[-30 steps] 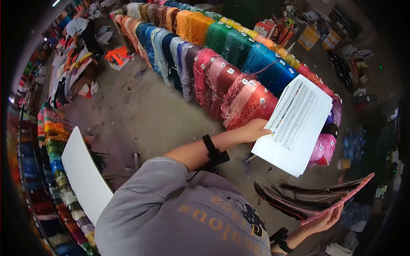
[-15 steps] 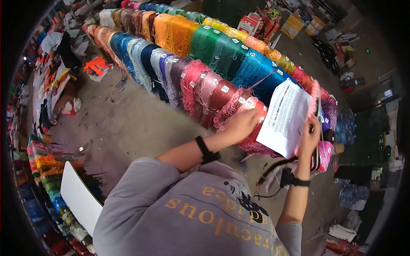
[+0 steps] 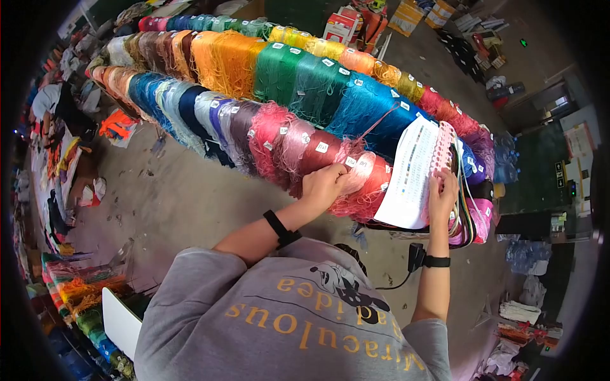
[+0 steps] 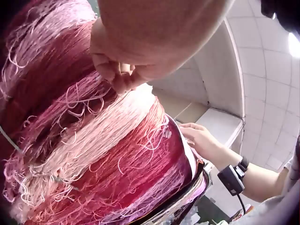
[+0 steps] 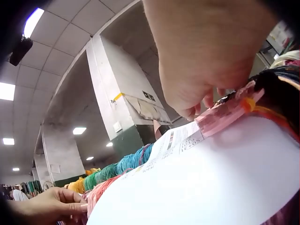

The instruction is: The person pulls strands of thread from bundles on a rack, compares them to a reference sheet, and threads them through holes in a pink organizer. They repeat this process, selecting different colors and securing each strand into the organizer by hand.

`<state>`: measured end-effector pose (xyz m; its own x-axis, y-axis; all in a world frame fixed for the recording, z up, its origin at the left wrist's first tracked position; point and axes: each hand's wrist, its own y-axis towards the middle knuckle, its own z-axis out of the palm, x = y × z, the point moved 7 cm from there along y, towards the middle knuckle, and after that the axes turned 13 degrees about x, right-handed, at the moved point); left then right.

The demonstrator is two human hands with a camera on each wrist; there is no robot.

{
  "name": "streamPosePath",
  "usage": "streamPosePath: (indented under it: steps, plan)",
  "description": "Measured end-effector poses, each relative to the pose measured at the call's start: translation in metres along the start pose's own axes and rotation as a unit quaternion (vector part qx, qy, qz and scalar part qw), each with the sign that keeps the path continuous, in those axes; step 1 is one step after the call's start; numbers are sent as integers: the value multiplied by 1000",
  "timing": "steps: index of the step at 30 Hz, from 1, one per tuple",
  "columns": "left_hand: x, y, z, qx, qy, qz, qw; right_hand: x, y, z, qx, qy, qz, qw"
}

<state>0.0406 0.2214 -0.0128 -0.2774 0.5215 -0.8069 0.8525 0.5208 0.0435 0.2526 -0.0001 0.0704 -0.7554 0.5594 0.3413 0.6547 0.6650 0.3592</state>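
Observation:
My left hand [image 3: 325, 187] is at the rack's near end, its curled fingers pinching strands of a pink thread hank [image 5: 96, 194]. Beside it hang a pale peach hank [image 4: 119, 115] and a coral-red hank [image 4: 140, 154]. Printed sheets [image 3: 410, 184] lie draped over the hanks to the right. On their right edge lies a pink strip with holes [image 3: 445, 141], dark and coloured threads hanging from it. My right hand [image 3: 443, 193] has its fingers bent onto this strip, gripping its near part; the fingertips are partly hidden in the right wrist view.
Long rows of labelled hanks, orange [image 3: 225, 60], green [image 3: 276, 76] and blue [image 3: 368, 108], run away to the left. A white board [image 3: 121, 324] stands at lower left near another thread rack. Another person [image 3: 73, 114] bends over a fabric-covered table at far left.
My left hand has let go of the printed sheets and moved left to the pink hank. My right hand has brought the pink strip up from lower right onto the sheets.

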Motion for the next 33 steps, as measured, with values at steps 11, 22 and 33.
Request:
streamPosePath:
  steps: [11,22,33]
  plan:
    - [13,-14,-2,-5,-67,-59,996,76,4,-18,81,113,-100,985]
    - [13,-22,-7,-71,-101,-53,991,145,-3,33,224,231,-159,933]
    - [12,-15,0,-107,9,-47,993,140,-13,31,244,242,-134,929]
